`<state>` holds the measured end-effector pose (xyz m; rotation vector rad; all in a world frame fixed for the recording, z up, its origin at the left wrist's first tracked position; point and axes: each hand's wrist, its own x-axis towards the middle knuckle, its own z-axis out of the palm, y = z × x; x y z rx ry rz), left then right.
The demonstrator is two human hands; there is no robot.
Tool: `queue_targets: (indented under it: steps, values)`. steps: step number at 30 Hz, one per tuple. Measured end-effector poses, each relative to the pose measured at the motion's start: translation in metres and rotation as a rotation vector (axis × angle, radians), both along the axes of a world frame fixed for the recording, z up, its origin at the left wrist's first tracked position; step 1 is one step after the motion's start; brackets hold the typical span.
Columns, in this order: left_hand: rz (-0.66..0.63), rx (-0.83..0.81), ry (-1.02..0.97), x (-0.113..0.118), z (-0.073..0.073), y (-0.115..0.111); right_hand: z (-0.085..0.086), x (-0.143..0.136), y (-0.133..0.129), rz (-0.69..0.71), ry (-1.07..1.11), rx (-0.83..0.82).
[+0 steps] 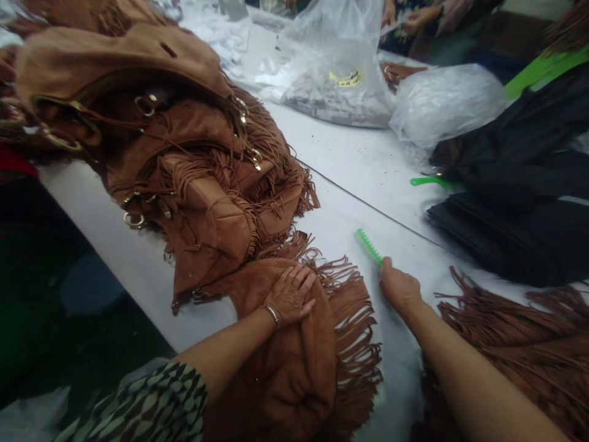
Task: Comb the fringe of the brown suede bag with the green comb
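Observation:
My left hand (291, 296) lies flat, fingers stretched out, on a brown suede bag (285, 362) with long fringe (352, 325) along its right side. In my right hand (399, 287) is a green comb (368, 247), gripped at its near end, teeth pointing away from me. The comb is just above or on the white table, right of the fringe and apart from it; its handle is hidden in my fist. Beyond my left hand, more brown fringed bags (207, 215) with gold rings are heaped together.
Across the white table (354, 166) stand a clear plastic bag (340, 80) with a yellow label and a bundled plastic bag (451, 101). Black fabric (515, 227) lies at right by another green handle (430, 181). Brown fringe pieces (519, 344) lie near my right arm. Another person's hands (421, 18) show at the back.

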<state>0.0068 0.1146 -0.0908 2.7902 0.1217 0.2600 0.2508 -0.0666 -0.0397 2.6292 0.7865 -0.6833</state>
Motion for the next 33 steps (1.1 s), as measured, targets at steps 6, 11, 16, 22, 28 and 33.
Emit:
queue_targets:
  steps: [6,11,16,22,28,33]
  values:
    - [0.01,-0.015,0.011,0.001,0.001,0.0,0.025,0.036,0.0,-0.139,-0.112,0.011]
    - [0.011,-0.009,0.032,0.002,0.005,0.0,0.03,-0.053,0.03,0.075,0.062,0.129]
    - [0.007,0.018,0.034,0.002,0.003,0.001,0.012,-0.096,0.046,0.229,0.19,0.17]
    - [0.001,0.013,0.017,0.001,-0.001,0.002,0.015,-0.005,0.01,-0.018,0.029,0.003]
    - [-0.076,-0.003,0.042,-0.004,0.005,-0.006,0.038,0.004,-0.008,-0.183,-0.093,-0.043]
    - [-0.546,-0.004,0.04,-0.012,0.021,-0.044,0.052,-0.048,0.019,-0.004,-0.087,0.085]
